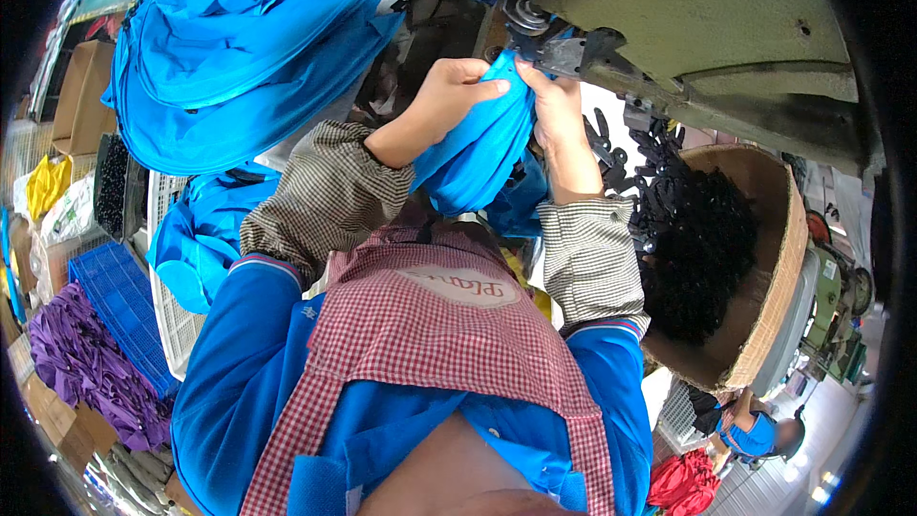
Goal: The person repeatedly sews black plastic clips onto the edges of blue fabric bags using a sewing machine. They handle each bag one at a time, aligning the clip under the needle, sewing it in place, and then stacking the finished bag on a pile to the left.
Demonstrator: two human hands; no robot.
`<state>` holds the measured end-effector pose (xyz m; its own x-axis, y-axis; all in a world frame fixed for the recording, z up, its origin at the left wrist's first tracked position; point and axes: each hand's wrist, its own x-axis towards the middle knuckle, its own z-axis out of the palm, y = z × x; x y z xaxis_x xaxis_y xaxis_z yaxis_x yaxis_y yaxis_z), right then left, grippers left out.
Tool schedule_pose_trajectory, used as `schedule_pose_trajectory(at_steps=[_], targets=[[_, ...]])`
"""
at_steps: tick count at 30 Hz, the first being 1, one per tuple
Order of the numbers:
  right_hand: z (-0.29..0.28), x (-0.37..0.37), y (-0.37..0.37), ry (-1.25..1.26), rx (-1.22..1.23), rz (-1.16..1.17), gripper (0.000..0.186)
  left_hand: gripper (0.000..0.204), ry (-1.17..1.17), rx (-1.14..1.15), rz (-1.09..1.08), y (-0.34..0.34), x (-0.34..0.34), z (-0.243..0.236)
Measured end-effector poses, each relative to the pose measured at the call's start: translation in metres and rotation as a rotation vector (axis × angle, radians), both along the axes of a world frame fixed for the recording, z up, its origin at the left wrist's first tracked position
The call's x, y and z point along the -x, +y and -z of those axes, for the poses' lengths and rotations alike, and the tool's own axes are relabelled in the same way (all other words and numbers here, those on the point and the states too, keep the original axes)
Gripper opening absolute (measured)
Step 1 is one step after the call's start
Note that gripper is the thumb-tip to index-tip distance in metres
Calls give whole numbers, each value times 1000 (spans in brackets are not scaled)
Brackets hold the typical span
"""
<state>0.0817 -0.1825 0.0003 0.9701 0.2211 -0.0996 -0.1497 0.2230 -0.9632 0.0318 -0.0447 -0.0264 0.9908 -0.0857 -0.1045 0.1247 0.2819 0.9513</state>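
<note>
Bunched bright blue fabric (pixel 487 148) hangs between my two hands, its upper end right by the metal working end (pixel 564 53) of a large olive-green machine (pixel 707 10). My left hand (pixel 435 110) pinches the cloth from the left, thumb pointing toward the machine. From the right, my right hand (pixel 562 124) grips the same cloth, thumb up near the metal part and fingers partly hidden behind that part and the fabric. Whether the cloth touches the machine I cannot tell. Its lower folds drop toward my checked apron (pixel 449 315).
A big stack of blue fabric pieces (pixel 248 48) lies at the upper left, with more blue cloth (pixel 205 229) in a white crate below. On the right stands a cardboard box (pixel 778 277) full of black pieces. Purple cloth (pixel 95 363) lies far left. Another person (pixel 750 432) works lower right.
</note>
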Motion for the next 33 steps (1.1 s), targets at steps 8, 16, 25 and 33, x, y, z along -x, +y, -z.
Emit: schedule_pose_trajectory(at_steps=[8, 16, 25, 33], targets=[[5, -7, 2, 118, 53, 32, 32, 15, 366, 280, -95, -8, 0, -9], [33, 14, -73, -23, 509, -67, 46, 29, 246, 19, -132, -6, 28, -5], [119, -15, -188, -323, 1760, -190, 42, 25, 282, 157, -36, 2, 23, -4], [118, 2, -213, -213, 1669, -98, 51, 20, 228, 186, -23, 1, 24, 10]])
